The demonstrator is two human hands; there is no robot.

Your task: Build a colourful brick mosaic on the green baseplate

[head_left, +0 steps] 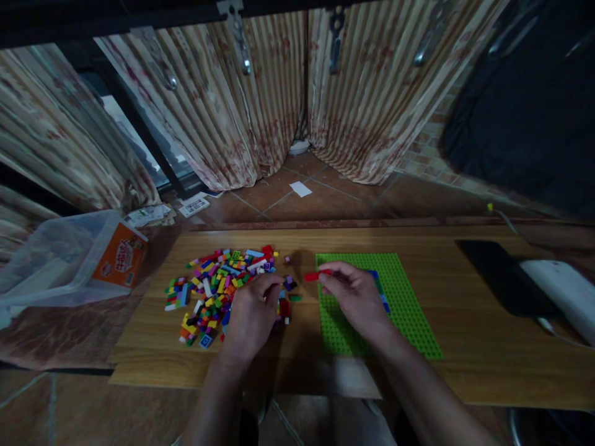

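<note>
My right hand [351, 294] pinches a long red building brick [312, 276] between thumb and fingertips, at the left edge of a green baseplate [337, 331]. Partly hidden behind that hand, blue bricks [385, 302] sit on the plate. My left hand [253, 313] rests at the right side of a pile of small coloured bricks [218, 285], with its fingers curled in and the thumb close to them. Whatever those fingers hold, if anything, does not show. A dark purple brick [290, 283] and a flat green brick [295, 298] lie just right of its fingertips.
All this lies on a wooden table [288, 375]. A clear plastic box [60, 257] with an orange label stands at the left. On the table's right are a black flat object [502, 272] and a white device [562, 291] with a cable. Striped curtains [260, 93] hang beyond.
</note>
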